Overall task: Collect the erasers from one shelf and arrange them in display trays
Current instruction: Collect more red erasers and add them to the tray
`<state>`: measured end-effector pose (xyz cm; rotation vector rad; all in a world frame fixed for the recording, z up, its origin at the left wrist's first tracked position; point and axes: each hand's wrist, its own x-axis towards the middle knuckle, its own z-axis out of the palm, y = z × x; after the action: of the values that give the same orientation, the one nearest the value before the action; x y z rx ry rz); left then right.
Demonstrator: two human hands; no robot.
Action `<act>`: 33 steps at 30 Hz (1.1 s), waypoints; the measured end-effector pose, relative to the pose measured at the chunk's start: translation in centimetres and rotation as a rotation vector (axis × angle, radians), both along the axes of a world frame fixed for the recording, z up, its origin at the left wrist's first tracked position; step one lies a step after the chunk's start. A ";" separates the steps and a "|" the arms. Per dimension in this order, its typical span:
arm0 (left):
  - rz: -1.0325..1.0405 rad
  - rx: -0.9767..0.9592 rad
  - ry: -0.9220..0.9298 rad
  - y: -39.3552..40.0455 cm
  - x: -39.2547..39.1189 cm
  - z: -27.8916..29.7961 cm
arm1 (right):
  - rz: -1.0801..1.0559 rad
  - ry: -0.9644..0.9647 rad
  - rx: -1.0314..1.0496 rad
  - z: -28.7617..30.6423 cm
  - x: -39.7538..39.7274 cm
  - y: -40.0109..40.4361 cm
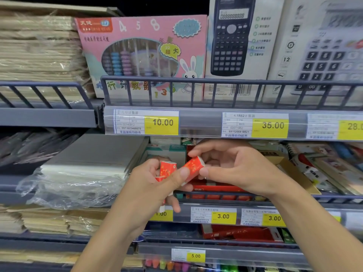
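My left hand (155, 183) is curled around a small bundle of red-wrapped erasers (167, 170), the thumb lying across their front and the fingers wrapped behind; how many erasers it holds I cannot tell. Just at its 3 o'clock, my right hand (233, 169) pinches one more red eraser (193, 167) between thumb and forefinger, with the other fingers loosely bent behind. That eraser is tilted, its white end up toward 1 o'clock, and its lower end touches or nearly touches my left thumb; I cannot tell which.

Both hands hover in front of the middle shelf (225, 199). Directly behind and below them, at 6 o'clock of the pinched eraser, lies a red display tray (216, 188) of more red packs. At 9 o'clock of my left hand sits a stack of plastic-wrapped grey sheets (88, 160). At 3 o'clock of my right hand lie spiral notebooks (322, 163), somewhat blurred.

On the shelf above, at 12 o'clock, stand a pink abacus box (141, 54) and two calculator boxes (235, 42), with yellow price tags (162, 124) reading 10.00 and 35.00 beneath them.
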<state>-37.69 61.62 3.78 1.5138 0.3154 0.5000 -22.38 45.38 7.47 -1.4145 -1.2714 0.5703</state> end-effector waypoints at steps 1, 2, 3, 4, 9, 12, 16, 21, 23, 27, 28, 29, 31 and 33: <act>0.003 -0.014 0.002 0.2 -0.1 -0.1 | -0.015 0.015 0.016 -0.1 0.0 -0.1; 0.007 -0.022 -0.003 0.3 -0.1 -0.1 | -0.029 0.021 0.022 -0.2 -0.1 -0.2; 0.011 -0.021 -0.010 0.4 -0.1 -0.1 | -0.045 0.002 0.018 -0.2 -0.2 -0.3; 0.016 -0.012 -0.015 0.4 -0.1 0.0 | -0.075 -0.056 0.005 -0.2 -0.3 -0.4; 0.045 0.028 -0.034 -0.1 0.3 0.2 | -0.301 -0.540 -0.041 0.2 -0.7 -1.1; 0.078 0.039 -0.023 0.2 0.6 -0.2 | -0.436 -0.537 -0.119 0.5 0.0 -2.0; 0.103 0.029 -0.004 0.4 0.6 -0.3 | -0.604 -0.432 -0.146 0.0 2.3 -2.8; 0.107 0.028 0.001 0.9 0.8 -0.4 | -0.661 -0.517 -0.382 -1.1 4.1 -3.3; 0.094 0.033 0.008 0.9 0.8 -0.3 | -0.644 -0.545 -0.428 -1.5 4.5 -3.1; 0.076 0.028 -0.028 0.6 0.7 -0.1 | -0.595 -0.651 -0.486 -1.9 4.9 -2.2; 0.067 0.038 -0.031 0.6 0.7 0.0 | -0.588 -0.678 -0.503 -1.9 5.0 -2.0; 0.057 0.044 -0.036 0.5 0.6 0.0 | -0.583 -0.701 -0.520 -1.9 5.1 -1.8; 0.046 0.045 -0.043 0.4 0.5 0.1 | -0.575 -0.726 -0.544 -1.8 5.3 -1.5; 0.041 0.047 -0.047 0.3 0.5 0.2 | -0.550 -0.753 -0.540 -1.7 5.4 -1.3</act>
<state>-37.20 61.94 4.00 1.5408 0.3000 0.5782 -16.95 44.03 5.79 -2.4766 -1.2335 -0.0351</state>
